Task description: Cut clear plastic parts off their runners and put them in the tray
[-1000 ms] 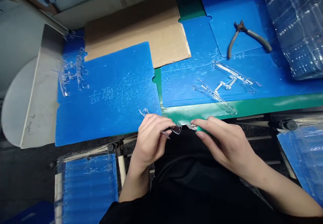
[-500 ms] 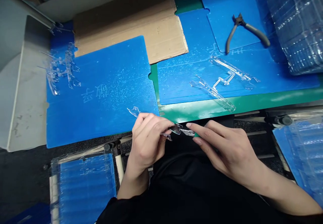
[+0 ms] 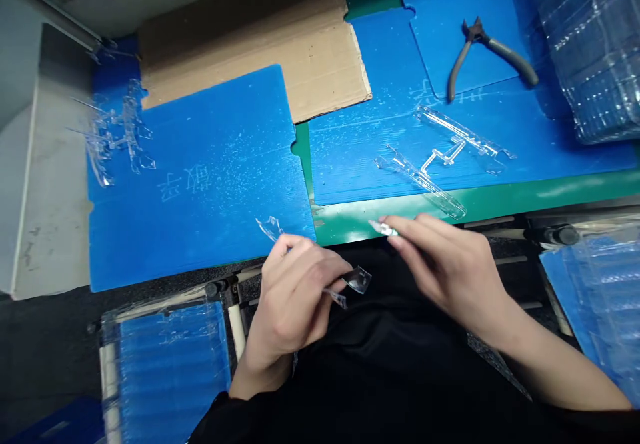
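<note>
While left hand grips clear plastic piece by table edge, fingers closed, right hand pinches small knife, blade apart from piece. Handle mostly hidden, maybe green.

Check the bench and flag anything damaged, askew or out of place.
The brown cardboard has a ragged, pale right edge, so it looks worn or torn. White specks dot the large blue sheet left of centre; whether debris or scuffs, I cannot tell.

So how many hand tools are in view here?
2: a small knife in the right hand, and pliers lying open on the blue sheet at back right. Others might be hidden.
</note>
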The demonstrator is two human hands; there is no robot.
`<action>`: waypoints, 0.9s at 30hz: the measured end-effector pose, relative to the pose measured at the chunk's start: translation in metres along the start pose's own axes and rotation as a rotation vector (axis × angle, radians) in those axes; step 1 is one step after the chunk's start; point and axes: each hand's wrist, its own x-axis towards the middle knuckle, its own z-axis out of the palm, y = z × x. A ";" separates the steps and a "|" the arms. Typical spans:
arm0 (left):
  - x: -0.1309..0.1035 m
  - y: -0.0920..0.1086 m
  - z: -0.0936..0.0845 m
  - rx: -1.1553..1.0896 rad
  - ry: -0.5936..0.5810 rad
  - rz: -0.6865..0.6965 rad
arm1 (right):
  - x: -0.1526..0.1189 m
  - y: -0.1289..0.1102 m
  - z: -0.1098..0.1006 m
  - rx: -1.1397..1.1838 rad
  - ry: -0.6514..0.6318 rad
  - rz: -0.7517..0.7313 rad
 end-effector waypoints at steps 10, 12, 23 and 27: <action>-0.011 0.011 0.027 -0.899 -0.015 -0.593 | 0.019 -0.019 -0.004 0.730 -0.084 0.205; -0.011 0.009 0.031 -0.906 0.020 -0.561 | 0.019 -0.019 -0.002 0.696 -0.080 0.171; -0.014 0.000 0.037 -0.811 -0.006 -0.340 | -0.005 -0.017 -0.002 0.293 -0.074 -0.213; -0.013 0.000 0.035 -0.827 -0.013 -0.302 | -0.007 -0.018 -0.004 0.276 -0.088 -0.234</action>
